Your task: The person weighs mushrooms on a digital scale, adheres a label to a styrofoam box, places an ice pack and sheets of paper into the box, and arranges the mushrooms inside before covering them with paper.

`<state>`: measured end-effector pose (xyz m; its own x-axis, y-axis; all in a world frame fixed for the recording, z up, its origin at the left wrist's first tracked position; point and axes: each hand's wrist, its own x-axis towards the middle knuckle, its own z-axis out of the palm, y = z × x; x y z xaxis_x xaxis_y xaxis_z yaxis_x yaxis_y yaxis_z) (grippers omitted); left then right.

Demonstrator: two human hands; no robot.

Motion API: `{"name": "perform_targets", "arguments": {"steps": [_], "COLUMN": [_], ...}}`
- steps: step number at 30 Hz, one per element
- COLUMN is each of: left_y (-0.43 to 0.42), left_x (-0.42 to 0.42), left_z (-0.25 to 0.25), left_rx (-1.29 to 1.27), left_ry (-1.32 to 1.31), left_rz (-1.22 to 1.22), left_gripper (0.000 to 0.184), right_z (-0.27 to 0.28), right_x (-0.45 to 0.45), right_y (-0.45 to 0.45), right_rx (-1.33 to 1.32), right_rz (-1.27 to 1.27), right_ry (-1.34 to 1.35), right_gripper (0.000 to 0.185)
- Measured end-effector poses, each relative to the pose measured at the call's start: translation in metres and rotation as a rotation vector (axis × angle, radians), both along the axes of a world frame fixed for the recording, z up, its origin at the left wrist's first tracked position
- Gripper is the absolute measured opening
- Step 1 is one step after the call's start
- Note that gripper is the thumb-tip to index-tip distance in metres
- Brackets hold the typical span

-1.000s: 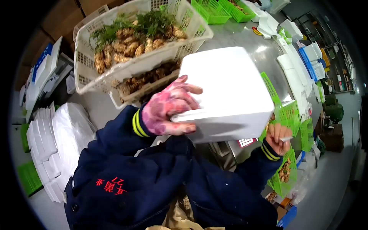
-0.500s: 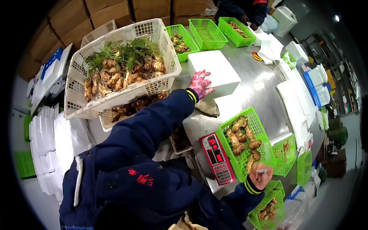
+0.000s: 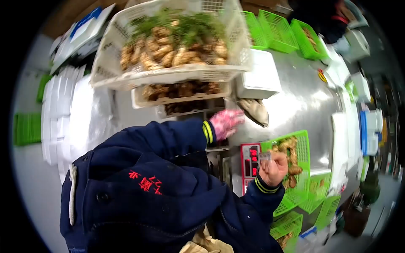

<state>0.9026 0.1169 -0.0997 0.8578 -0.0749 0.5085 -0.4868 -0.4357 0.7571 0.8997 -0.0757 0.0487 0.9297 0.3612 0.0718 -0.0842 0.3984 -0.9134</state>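
Note:
My left hand (image 3: pixel 227 123), in a pink mottled glove, has its fingers stretched out near the table's front edge and holds nothing. Beyond it lie a pale glove (image 3: pixel 254 110) and a closed white foam box (image 3: pixel 259 76). My bare right hand (image 3: pixel 273 168) pinches a small whitish slip (image 3: pixel 264 156) over the red scale (image 3: pixel 246 166), whose red digits are lit. Beside that hand is a green basket (image 3: pixel 304 168) holding several mushrooms (image 3: pixel 293 157), partly hidden by the hand.
A large white crate (image 3: pixel 168 76) of mushrooms and green fronds stands at the upper left, above smaller trays (image 3: pixel 225 89). Green baskets (image 3: pixel 278 31) line the table's far side. Another person (image 3: pixel 320 19) is at the top right. White foam lids (image 3: pixel 59 114) are stacked at left.
The white box has gone from my left hand to the table's far side, and that hand has drawn back. My right hand with the slip has moved over beside the scale. The view has shifted.

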Motion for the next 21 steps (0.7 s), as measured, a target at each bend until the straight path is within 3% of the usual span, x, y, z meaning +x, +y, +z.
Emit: {"name": "perform_targets", "arguments": {"steps": [3,6,9,12,13,17,18,21], "left_y": [0.014,0.017,0.040,0.069,0.075,0.110,0.118,0.136], "left_x": [-0.092,-0.163,-0.208,-0.254,-0.270,-0.323,-0.337,-0.384], "left_z": [-0.010,-0.043,-0.053,-0.059,-0.084,-0.087,-0.090,-0.108], "left_rx": [0.048,-0.084,-0.142,-0.119,-0.114,-0.288,-0.145,-0.219], "left_ry": [0.225,0.517,0.458,0.241,0.287,0.507,0.725,0.718], "left_rz": [-0.042,0.108,0.380,0.628,0.674,0.756,0.847,1.081], "left_gripper": [0.030,0.030,0.021,0.018,0.019,0.024,0.024,0.024], "right_z": [-0.007,-0.020,-0.032,-0.040,-0.047,-0.062,-0.066,-0.070], "right_x": [-0.008,-0.009,-0.018,-0.042,-0.054,-0.099,-0.111,-0.130], "right_y": [0.032,0.055,0.096,0.152,0.171,0.250,0.268,0.315], "right_rx": [-0.106,-0.162,-0.098,-0.107,-0.080,-0.028,-0.051,-0.070], "right_rz": [0.142,0.332,0.603,0.796,0.850,1.022,1.019,1.140], "right_ry": [-0.006,-0.029,-0.127,-0.163,-0.157,-0.099,-0.094,0.002], "right_gripper": [0.005,0.008,0.009,0.012,0.011,0.015,0.017,0.016]}}
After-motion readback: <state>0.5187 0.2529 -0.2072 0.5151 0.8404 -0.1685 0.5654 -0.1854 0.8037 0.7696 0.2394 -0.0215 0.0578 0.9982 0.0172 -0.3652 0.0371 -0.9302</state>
